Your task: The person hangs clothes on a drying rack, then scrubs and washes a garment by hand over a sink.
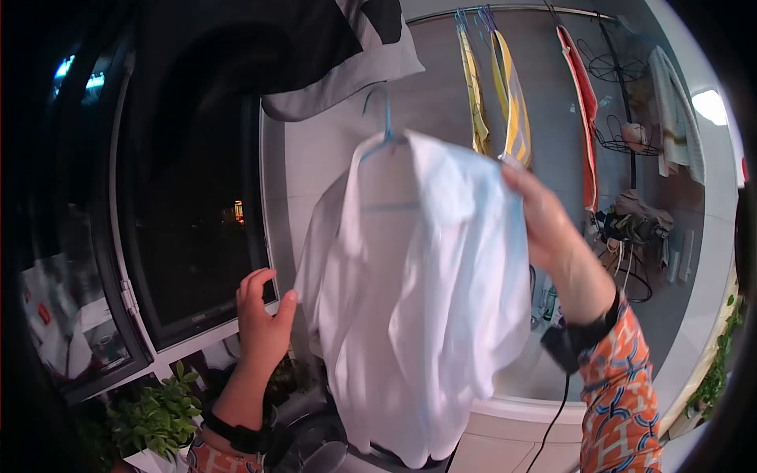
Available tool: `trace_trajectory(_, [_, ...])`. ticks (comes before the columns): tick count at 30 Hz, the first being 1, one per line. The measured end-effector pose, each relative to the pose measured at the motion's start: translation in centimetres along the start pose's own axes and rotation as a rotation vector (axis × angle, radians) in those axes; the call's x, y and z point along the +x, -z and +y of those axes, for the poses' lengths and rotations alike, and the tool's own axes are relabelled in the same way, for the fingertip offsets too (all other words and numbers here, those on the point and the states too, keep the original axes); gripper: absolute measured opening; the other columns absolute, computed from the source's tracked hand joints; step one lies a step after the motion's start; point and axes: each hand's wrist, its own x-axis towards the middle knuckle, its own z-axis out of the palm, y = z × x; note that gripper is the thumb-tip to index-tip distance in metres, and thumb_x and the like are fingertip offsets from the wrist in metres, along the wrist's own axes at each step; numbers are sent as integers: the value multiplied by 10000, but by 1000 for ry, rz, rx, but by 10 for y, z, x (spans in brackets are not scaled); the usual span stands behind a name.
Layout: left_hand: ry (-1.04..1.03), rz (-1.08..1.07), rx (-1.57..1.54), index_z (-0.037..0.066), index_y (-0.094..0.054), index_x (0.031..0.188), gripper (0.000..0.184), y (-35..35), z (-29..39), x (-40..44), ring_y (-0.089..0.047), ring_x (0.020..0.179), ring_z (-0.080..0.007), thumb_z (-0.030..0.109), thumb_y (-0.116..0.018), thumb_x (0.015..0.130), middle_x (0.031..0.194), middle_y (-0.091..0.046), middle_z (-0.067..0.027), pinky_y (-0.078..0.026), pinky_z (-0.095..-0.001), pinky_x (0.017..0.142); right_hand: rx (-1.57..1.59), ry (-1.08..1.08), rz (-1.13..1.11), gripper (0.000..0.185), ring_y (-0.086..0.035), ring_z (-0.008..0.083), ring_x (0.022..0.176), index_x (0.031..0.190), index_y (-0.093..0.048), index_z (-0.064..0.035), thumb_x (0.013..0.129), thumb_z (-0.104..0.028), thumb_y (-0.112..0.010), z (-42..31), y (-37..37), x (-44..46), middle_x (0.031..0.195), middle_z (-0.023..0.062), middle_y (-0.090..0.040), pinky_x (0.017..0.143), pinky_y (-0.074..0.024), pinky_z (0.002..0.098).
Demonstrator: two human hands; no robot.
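A white long-sleeved shirt hangs open-fronted on a blue hanger in the middle of the view. The hanger's hook points up, just below a dark garment, and I see no rail under it. My right hand grips the shirt at its shoulder on the right side, with the fingertips partly hidden by the cloth. Beside the shirt's left edge is my left hand, fingers bent and apart, with nothing in it.
A dark garment with a pale hem hangs overhead. Striped yellow cloths and a red one hang from a rail. A black window, a leafy plant and a wire rack flank the shirt.
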Motion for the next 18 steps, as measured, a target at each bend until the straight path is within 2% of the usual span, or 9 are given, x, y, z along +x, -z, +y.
trace_trajectory(1, [30,-3,-18,59,-500,1101,371,0,-4,-4,-451,1111,-300,165,-648,778,1154,-483,-128,-350,-388,958,31,-52,42,370,-587,224,1016,1181,-495,1,933,-253,-392,-13,-1,9,1114,139,-590,943,-439,375])
trace_trajectory(2, [60,-4,-35,55,-504,1093,352,-1,-7,-8,-461,1098,-299,156,-640,785,1141,-487,-129,-368,-380,941,-26,-52,93,344,-615,225,945,1100,-531,9,935,-250,-375,-27,-5,18,1040,129,-615,890,-478,388])
trace_trajectory(5, [91,-55,-51,48,-506,1083,341,9,-31,-19,-476,1077,-304,139,-640,783,1115,-501,-129,-377,-373,929,-205,22,135,340,-622,221,909,1084,-534,12,933,-244,-369,-41,-25,52,1029,119,-616,850,-492,385])
trace_trajectory(7, [103,-54,-81,39,-514,1068,336,-3,-42,-29,-483,1060,-312,131,-648,774,1090,-514,-134,-374,-379,926,-381,121,147,354,-597,199,939,1103,-524,24,937,-267,-407,-57,-41,74,1014,126,-607,868,-478,359])
trace_trajectory(10, [172,-95,-126,32,-528,1054,322,-25,-49,-41,-483,1049,-318,129,-651,772,1071,-524,-146,-375,-385,917,-467,236,163,346,-591,199,896,1089,-527,27,926,-264,-433,-70,-34,131,987,114,-606,845,-471,355])
trace_trajectory(13, [168,-154,-195,32,-531,1053,332,-62,-65,-57,-496,1018,-326,142,-661,767,1053,-529,-158,-388,-382,890,-536,331,185,354,-587,209,890,1071,-529,33,911,-270,-438,-77,-32,176,1010,120,-598,836,-458,361])
trace_trajectory(16, [204,-226,-264,39,-535,1038,326,-112,-89,-83,-509,998,-334,163,-668,767,1031,-546,-161,-401,-394,871,-695,409,332,373,-570,229,929,1074,-519,37,896,-278,-426,-73,-22,216,1061,137,-578,842,-440,371])
trace_trajectory(18, [215,-320,-196,41,-532,1040,370,-147,-106,-99,-509,999,-339,218,-688,756,1038,-550,-166,-404,-409,864,-713,442,338,392,-553,247,966,1094,-501,42,894,-282,-409,-70,-2,255,1092,152,-561,864,-426,380])
